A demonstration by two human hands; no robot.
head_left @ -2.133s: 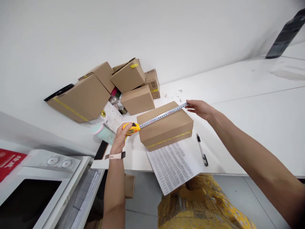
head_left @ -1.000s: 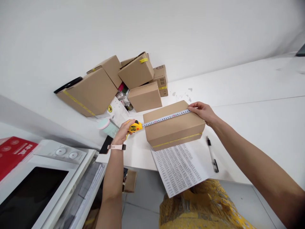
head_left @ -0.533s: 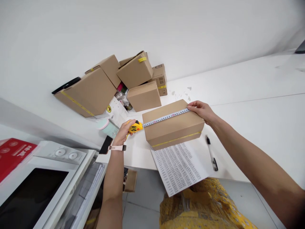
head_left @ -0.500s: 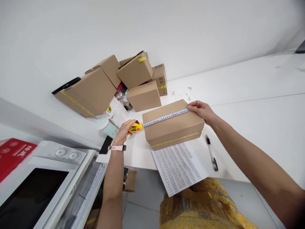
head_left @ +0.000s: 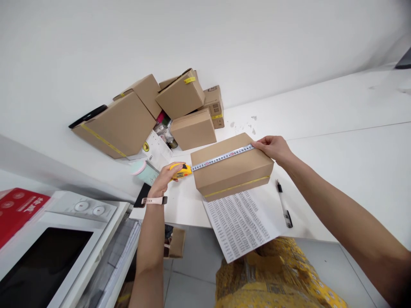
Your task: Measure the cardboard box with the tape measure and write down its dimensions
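Box between the hands; tape measure stretched over it.

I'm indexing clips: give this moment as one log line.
left grip: holds tape measure | right grip: holds blade by end | blade: across box top | pen: beside paper

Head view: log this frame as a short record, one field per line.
Left hand: grips yellow tape measure
Right hand: pinches the extended blade near the right edge of the cardboard box
Blade: runs across box top
Printed sheet: partly hidden by the box, overhangs the table
Pen: lies right of the sheet
Background: other boxes, piled
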